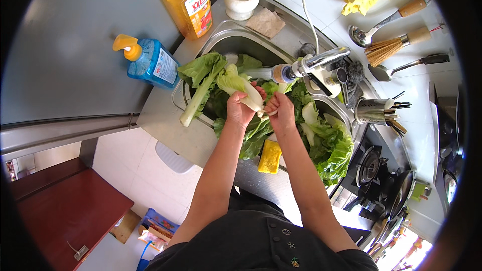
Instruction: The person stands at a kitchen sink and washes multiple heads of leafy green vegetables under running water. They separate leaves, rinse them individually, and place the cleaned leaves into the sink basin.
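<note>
My left hand holds a pale-stemmed head of leafy greens over the sink, its leaves pointing away from me. At its root end, the fingers of my right hand are closed on a small pale piece of stem. Water runs from the chrome faucet's filter nozzle just beyond my hands. A large leaf with a thick stalk lies across the left rim of the sink. More leafy greens fill the right basin and spill over its front edge.
A yellow sponge sits at the front edge. Left stand a blue pump bottle and an orange detergent bottle. Behind are a white mortar and pestle. A metal utensil holder and gas stove are on the right.
</note>
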Tool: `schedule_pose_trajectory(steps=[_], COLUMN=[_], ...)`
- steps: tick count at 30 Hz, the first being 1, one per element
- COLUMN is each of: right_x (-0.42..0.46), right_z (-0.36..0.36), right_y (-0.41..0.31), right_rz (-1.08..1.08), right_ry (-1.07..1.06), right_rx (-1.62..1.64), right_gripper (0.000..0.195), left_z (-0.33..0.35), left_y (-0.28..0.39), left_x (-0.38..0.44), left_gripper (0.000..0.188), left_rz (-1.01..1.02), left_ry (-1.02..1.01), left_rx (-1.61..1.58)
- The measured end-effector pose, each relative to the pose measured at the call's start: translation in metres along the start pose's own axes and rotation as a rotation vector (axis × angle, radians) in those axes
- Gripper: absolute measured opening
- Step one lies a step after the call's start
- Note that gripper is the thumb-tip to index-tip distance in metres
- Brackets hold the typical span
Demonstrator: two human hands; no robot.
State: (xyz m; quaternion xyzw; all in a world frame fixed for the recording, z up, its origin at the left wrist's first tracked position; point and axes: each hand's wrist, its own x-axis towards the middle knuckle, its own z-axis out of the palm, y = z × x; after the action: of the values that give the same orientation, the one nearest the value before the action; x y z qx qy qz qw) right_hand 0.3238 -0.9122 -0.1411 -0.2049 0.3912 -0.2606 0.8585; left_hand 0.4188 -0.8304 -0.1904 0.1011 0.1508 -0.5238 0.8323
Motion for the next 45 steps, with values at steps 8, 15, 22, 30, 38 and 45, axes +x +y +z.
schedule_pose_trajectory(steps=[8, 15, 22, 30, 38, 45], right_x=[-0.031, -0.010, 0.007, 0.001, 0.012, 0.008], right_z=[0.028, 0.007, -0.002, -0.002, -0.033, 0.008], right_y=[-0.028, -0.002, 0.016, 0.006, -0.030, -0.012], right_rz=[0.132, -0.146, -0.373, 0.073, 0.478, 0.247], right_ry=[0.093, 0.009, 0.124, 0.031, -0.427, -0.166], right_rx=[-0.522, -0.973, -1.029, -0.061, 0.340, -0.319], right_gripper=[0.016, 0.032, 0.031, 0.013, 0.017, 0.039], left_z=[-0.004, 0.010, 0.012, 0.000, -0.018, -0.001], left_y=[-0.002, 0.006, -0.016, -0.004, 0.029, 0.019], left_x=[0.004, 0.003, -0.008, 0.004, 0.006, -0.004], left_gripper=[0.048, 0.045, 0.038, 0.034, 0.037, 0.042], left_rz=[0.031, -0.081, 0.132, 0.115, 0.033, -0.074], left_ry=[0.001, 0.101, 0.244, 0.268, 0.131, 0.002], left_rx=[0.018, 0.326, 0.498, 0.015, 0.031, 0.209])
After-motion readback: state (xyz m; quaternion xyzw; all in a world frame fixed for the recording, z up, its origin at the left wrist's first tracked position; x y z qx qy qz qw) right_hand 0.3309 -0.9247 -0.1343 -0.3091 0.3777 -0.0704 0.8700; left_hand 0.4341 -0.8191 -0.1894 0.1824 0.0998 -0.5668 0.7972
